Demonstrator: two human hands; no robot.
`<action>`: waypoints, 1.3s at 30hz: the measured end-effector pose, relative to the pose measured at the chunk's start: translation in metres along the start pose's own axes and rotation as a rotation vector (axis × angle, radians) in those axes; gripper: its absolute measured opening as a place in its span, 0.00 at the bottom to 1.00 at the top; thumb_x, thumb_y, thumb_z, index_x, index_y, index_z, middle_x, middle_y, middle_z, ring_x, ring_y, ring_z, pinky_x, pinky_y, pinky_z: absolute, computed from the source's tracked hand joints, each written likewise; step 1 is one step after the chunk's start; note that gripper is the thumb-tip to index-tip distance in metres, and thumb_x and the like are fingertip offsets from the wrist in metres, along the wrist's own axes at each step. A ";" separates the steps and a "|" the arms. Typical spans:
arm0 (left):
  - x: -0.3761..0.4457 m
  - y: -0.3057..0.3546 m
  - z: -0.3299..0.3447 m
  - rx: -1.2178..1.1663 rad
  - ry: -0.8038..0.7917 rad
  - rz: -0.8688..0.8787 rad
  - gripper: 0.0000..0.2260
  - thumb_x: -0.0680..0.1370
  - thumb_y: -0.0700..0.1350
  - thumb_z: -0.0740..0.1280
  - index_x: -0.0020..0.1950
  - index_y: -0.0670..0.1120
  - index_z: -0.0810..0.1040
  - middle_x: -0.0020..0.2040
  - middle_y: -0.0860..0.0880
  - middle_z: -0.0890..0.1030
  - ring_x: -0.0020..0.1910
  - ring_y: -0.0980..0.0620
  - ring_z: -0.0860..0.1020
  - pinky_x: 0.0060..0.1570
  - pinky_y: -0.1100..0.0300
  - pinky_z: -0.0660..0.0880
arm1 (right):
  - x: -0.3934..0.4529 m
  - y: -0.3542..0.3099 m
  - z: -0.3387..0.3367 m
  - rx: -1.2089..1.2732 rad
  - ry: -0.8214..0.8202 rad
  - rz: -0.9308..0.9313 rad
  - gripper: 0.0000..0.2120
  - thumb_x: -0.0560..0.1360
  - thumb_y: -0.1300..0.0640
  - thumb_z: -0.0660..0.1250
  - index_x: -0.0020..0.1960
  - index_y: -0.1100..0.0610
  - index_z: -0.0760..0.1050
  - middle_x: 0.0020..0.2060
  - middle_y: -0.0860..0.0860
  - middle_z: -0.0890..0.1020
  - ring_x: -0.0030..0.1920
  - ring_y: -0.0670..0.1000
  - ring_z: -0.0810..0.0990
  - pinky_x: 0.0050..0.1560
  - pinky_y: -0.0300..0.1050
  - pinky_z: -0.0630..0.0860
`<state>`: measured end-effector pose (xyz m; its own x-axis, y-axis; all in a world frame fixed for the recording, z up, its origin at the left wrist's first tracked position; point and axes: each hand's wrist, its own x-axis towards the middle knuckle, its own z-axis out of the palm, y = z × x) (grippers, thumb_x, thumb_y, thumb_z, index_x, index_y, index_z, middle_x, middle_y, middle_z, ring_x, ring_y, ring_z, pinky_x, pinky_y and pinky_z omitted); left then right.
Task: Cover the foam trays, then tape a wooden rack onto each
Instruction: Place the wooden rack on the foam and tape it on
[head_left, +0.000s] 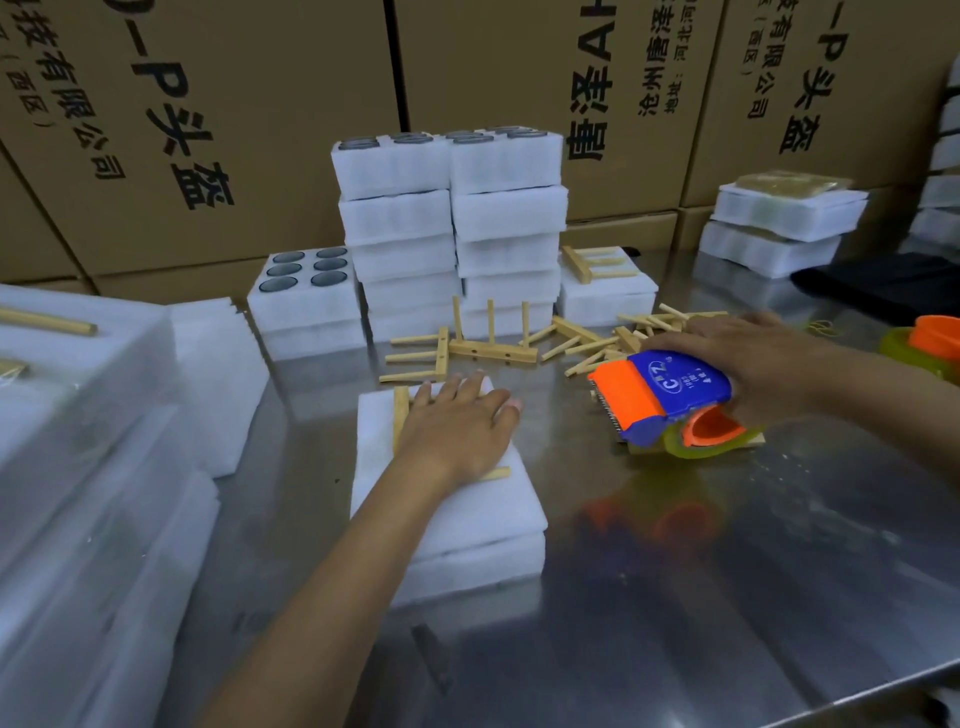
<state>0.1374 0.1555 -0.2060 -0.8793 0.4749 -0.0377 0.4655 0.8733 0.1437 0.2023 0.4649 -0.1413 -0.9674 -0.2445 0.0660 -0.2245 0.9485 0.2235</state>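
Two hands: both over the steel bench (675, 571).
Foam tray (467, 519): covered, near centre of the bench, directly beneath the left hand.
Left hand (457, 421): fingers straight, pressing flat on the wooden rack and tray.
Right hand (748, 358): at the right, fingers curled over the tape dispenser (670, 405).
Wooden rack (401, 415): lies on the tray's far end, mostly hidden under the left hand.
Loose racks (493, 343): scattered farther back.
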 end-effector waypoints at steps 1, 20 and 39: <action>0.000 0.000 0.000 0.003 -0.002 -0.001 0.24 0.84 0.59 0.41 0.80 0.59 0.57 0.83 0.52 0.49 0.81 0.50 0.45 0.77 0.45 0.39 | -0.006 0.006 0.000 -0.020 -0.012 0.026 0.45 0.67 0.42 0.72 0.72 0.32 0.44 0.64 0.43 0.69 0.66 0.48 0.66 0.55 0.45 0.55; 0.024 0.045 -0.001 -0.375 0.009 0.086 0.08 0.78 0.52 0.67 0.44 0.50 0.83 0.41 0.56 0.82 0.46 0.54 0.80 0.48 0.56 0.77 | -0.007 -0.041 0.010 -0.281 0.010 0.049 0.44 0.66 0.36 0.71 0.73 0.36 0.48 0.66 0.49 0.67 0.68 0.53 0.66 0.63 0.54 0.60; 0.014 0.041 0.001 -0.603 0.045 0.220 0.01 0.76 0.47 0.70 0.46 0.52 0.81 0.45 0.58 0.81 0.51 0.56 0.78 0.44 0.57 0.79 | -0.002 -0.123 0.008 -0.332 -0.069 0.367 0.38 0.73 0.48 0.71 0.75 0.49 0.53 0.67 0.56 0.65 0.70 0.58 0.62 0.68 0.62 0.57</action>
<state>0.1447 0.1984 -0.2018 -0.7793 0.6193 0.0952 0.5081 0.5357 0.6744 0.2311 0.3502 -0.1769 -0.9836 0.1185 0.1361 0.1712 0.8513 0.4960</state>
